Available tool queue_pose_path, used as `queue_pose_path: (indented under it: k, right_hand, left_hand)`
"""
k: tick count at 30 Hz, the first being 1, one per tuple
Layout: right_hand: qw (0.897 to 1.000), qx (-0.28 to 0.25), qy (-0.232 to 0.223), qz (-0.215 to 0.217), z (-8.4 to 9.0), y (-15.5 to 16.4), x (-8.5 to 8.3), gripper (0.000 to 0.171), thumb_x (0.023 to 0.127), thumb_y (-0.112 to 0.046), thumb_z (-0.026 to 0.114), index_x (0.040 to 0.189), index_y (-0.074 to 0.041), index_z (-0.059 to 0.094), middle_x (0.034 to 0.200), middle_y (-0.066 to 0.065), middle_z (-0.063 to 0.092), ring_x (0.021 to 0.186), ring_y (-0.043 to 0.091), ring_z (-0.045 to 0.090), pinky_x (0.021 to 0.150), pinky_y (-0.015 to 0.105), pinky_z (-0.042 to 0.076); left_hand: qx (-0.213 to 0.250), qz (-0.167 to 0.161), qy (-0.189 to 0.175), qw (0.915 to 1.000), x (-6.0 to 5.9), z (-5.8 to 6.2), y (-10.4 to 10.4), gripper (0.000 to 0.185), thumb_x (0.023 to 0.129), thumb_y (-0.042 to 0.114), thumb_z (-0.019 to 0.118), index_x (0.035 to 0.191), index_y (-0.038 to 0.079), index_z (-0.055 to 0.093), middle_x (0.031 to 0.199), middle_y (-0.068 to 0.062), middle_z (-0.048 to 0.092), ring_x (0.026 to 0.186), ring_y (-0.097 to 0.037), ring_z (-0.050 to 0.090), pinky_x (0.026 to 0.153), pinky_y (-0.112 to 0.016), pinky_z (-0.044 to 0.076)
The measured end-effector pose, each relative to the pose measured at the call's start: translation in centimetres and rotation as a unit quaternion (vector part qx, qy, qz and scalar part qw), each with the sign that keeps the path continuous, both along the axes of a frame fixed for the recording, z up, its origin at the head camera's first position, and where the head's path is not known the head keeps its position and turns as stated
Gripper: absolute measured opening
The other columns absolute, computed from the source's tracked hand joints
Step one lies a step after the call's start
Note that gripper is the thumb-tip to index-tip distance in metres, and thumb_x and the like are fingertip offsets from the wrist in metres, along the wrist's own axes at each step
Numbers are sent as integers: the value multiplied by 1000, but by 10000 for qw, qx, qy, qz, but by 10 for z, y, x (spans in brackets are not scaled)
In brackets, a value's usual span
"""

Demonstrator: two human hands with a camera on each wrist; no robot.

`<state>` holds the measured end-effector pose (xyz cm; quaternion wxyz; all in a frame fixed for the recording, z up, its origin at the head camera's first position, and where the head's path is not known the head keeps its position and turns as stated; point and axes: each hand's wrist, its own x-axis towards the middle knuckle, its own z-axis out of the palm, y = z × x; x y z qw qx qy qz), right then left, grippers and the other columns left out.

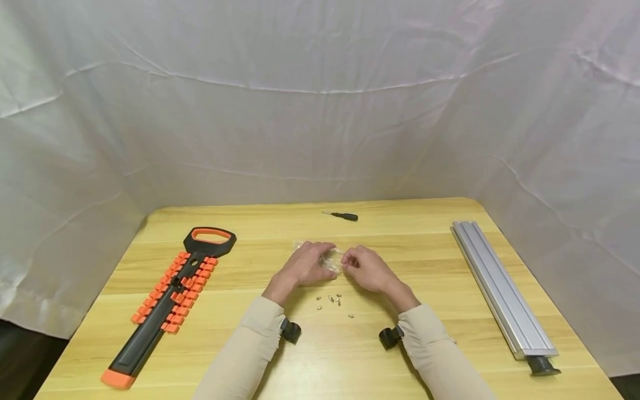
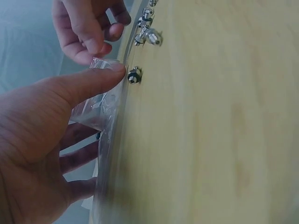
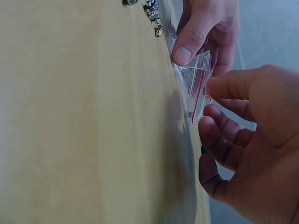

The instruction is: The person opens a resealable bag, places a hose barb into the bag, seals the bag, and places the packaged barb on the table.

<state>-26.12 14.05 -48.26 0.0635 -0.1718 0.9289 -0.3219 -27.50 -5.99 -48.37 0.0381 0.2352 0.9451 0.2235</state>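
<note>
- Left hand (image 1: 306,264) and right hand (image 1: 366,268) each pinch a small clear bag (image 1: 332,260), held between them just above the table (image 1: 450,311).
- Small metal screws (image 1: 333,300) lie just below the hands.

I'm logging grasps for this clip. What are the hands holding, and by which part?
Both the left hand and the right hand pinch a small clear zip bag, the right at its red-striped zip edge.

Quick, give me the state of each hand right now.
Left hand: pinching the clear zip bag between thumb and fingers.
Right hand: pinching the same bag at its red-striped edge.
</note>
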Motion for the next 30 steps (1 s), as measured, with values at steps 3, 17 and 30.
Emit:
queue_pose_path:
  k: [3, 17, 30]
  right_hand:
    - [9998, 35, 57, 202, 1, 2, 5, 5, 90, -14, 65, 94, -16, 67, 88, -3, 58, 80, 11, 54, 74, 28, 49]
    - [9941, 394, 304, 967, 1, 6, 21, 5, 89, -16, 67, 93, -19, 67, 86, -11, 61, 81, 4, 56, 76, 25, 50]
    - [9869, 751, 539, 1325, -1, 0, 33, 6, 90, -26, 68, 86, -23, 71, 85, -14, 58, 78, 4, 53, 73, 25, 47]
  left_hand:
    - [-17, 53, -51, 10000, 0, 0, 0, 75, 76, 43, 80, 141, 21, 50, 129, 0, 62, 112, -20, 55, 97, -38, 46]
    - [47, 75, -126, 9999, -1, -1, -1, 75, 76, 42, 80, 141, 21, 50, 130, 0, 62, 115, -21, 55, 100, -39, 46]
    - [-13, 152, -232, 9996, -1, -1, 0, 73, 78, 42, 78, 142, 24, 48, 134, 1, 59, 117, -20, 53, 99, -37, 45]
